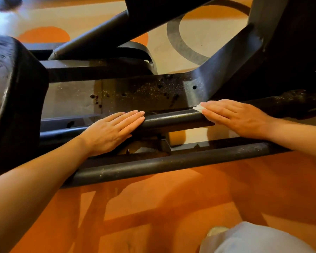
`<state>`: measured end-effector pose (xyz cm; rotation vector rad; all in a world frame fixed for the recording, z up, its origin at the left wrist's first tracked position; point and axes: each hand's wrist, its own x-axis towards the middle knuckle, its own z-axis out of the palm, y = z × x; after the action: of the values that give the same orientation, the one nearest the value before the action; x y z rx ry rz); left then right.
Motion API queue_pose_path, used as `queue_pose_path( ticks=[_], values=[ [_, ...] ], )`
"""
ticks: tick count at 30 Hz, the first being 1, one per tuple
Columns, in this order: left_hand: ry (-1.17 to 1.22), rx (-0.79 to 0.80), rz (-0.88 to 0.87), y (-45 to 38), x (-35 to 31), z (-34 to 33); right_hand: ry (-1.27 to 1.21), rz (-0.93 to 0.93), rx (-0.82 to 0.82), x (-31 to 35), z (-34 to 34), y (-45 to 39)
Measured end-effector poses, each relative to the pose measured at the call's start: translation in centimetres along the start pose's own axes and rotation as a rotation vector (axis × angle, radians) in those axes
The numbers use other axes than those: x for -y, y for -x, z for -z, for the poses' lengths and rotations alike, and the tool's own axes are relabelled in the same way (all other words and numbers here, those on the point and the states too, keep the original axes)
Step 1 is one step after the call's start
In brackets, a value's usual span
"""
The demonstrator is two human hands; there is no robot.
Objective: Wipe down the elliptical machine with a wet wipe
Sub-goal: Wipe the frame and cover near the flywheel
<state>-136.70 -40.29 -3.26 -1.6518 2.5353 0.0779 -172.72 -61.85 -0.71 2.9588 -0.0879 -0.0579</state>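
Note:
The elliptical machine's dark frame (135, 92) fills the upper half of the head view, dusty and speckled. A black round rail (173, 118) runs across the middle. My left hand (109, 132) lies flat on the rail's left part, fingers straight and together, holding nothing. My right hand (233, 117) presses a white wet wipe (199, 107) onto the rail's right part; the wipe peeks out under the fingertips and is mostly hidden by the hand. A second, lower rail (171, 164) runs nearer to me.
The machine's big black housing (13, 99) stands at the left. Slanted arms (102, 33) and a thick support (232, 57) cross above the rail. Orange floor (153, 207) lies below, with beige and grey patterns beyond. My light-clad knee (254, 238) is at the bottom right.

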Motion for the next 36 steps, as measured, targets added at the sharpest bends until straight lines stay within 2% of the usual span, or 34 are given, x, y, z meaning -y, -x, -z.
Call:
queue_pose_path(
  ticks=[4,8,14,19,23,30,33,36],
  values=[
    [0.021,-0.019,0.016,0.0,0.1,-0.2,0.043,0.011,-0.053,1.9,-0.9,-2.5],
    [0.036,-0.037,0.019,-0.7,-0.4,0.2,-0.04,0.086,-0.065,4.5,-1.3,-8.0],
    [0.019,-0.042,0.023,-0.8,-0.4,0.1,-0.141,-0.122,-0.003,3.5,0.0,-4.2],
    [0.029,-0.062,-0.004,-1.4,-0.6,0.5,-0.21,-0.514,0.116,1.6,1.6,0.5],
    [0.022,-0.106,-0.064,-4.3,-2.1,0.5,-0.223,-0.519,0.143,2.4,1.5,-0.8],
    [0.048,-0.098,-0.045,-6.5,-3.1,0.4,-0.287,-0.461,0.057,3.8,0.7,-3.0],
    [0.064,-0.113,-0.051,-6.6,-3.3,0.5,-0.354,-0.66,0.09,2.4,1.5,-0.4],
    [0.059,-0.134,-0.06,-7.2,-3.5,0.5,-0.275,-0.885,0.174,0.6,1.7,4.4]
  ],
)
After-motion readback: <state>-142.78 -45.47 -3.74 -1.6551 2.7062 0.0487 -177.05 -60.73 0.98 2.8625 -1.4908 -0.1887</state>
